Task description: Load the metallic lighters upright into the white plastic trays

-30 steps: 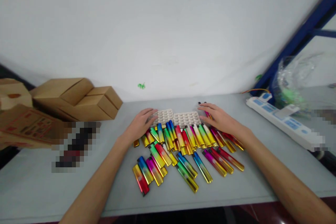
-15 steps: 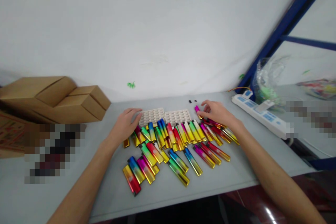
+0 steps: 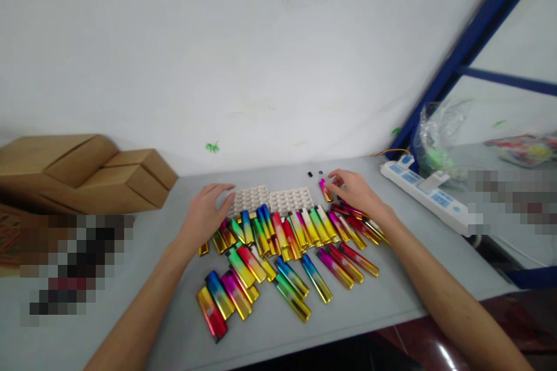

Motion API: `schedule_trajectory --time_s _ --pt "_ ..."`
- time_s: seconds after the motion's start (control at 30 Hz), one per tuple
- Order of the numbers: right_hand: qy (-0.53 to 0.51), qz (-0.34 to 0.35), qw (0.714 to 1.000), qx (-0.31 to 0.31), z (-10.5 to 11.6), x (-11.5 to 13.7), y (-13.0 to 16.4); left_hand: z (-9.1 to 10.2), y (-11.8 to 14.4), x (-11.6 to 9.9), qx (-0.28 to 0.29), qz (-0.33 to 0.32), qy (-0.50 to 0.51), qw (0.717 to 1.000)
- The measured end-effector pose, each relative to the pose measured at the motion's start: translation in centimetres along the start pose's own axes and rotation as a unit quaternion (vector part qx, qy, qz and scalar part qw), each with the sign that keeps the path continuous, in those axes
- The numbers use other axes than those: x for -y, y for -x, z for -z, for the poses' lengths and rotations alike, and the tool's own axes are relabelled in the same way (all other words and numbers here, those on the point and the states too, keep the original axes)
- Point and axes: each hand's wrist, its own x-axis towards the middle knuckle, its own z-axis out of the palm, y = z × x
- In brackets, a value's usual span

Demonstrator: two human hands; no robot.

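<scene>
- A grey desk (image 3: 391,301) carries our scattered lighters (image 3: 278,249), glossy, light and probably slippery.
- Two white trays (image 3: 274,200) lie just behind them.
- Our left hand (image 3: 204,214) rests flat, grip released, on lighters beside one tray.
- Our right hand (image 3: 354,191) pinches a pink lighter (image 3: 325,190) by its narrow sides; that looks the best hold.

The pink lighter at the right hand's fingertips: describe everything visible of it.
The pink lighter is a slim, shiny piece, magenta at its far end and fading to gold nearer the person. It looks metallic or foil-coated. It lies or tilts just past the right end of the lighter pile, beside the white trays. The right hand pinches it at the fingertips; the grey table is below. Finer parts are too small to tell.
</scene>
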Motion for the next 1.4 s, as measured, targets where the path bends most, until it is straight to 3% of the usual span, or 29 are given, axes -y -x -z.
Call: schedule_trajectory --time_s 0.07,0.13,0.23,0.33,0.43,0.5,0.67,0.8,0.9,1.0,1.1,1.27,1.4 --pt "0.017 0.012 1.000 -0.022 -0.1 -0.7 -1.0 -0.5 -1.4 -2.0 -0.002 -0.021 0.016 1.000" --pt "0.033 0.020 0.999 -0.018 -0.2 -1.3 -2.4 -1.7 -3.6 -4.3 0.049 -0.065 0.046 0.996" --pt "0.045 0.048 0.998 0.018 -0.4 -1.7 -4.4 -4.9 -7.9 -7.8 0.156 -0.124 0.076 0.977" --pt "0.054 0.040 0.998 0.017 -0.3 -1.6 -5.5 -8.6 -11.9 -10.3 0.193 -0.131 0.077 0.969" --pt "0.062 0.011 0.998 -0.003 0.0 -1.0 -4.9 -11.7 -14.4 -11.5 0.202 -0.129 0.084 0.967" --pt "0.062 -0.008 0.998 0.016 0.1 -0.6 -3.8 -13.1 -15.1 -11.8 0.207 -0.125 0.094 0.966" --pt "0.051 -0.049 0.993 0.092 -0.2 0.4 -2.1 -14.3 -15.4 -12.0 0.209 -0.106 0.135 0.963" --pt "0.005 -0.052 0.996 0.068 -0.2 0.5 -2.1 -13.3 -14.7 -11.6 0.190 -0.080 0.183 0.961" --pt "-0.122 -0.025 0.992 0.021 0.1 0.4 -1.8 -11.4 -13.8 -10.9 0.167 -0.052 0.227 0.958" --pt "-0.310 -0.010 0.950 -0.018 0.3 1.0 -1.2 -8.7 -12.4 -10.5 0.149 -0.008 0.301 0.942" --pt "-0.432 0.005 0.902 -0.011 0.2 2.6 -0.3 -5.5 -10.1 -10.6 0.123 0.078 0.452 0.880" --pt "-0.456 0.074 0.887 0.002 -0.4 5.9 1.1 -1.1 -5.6 -11.1 0.094 0.149 0.503 0.846" --pt "-0.452 0.112 0.885 0.003 -0.8 7.9 2.0 -0.1 -3.1 -10.7 0.076 0.165 0.502 0.846"
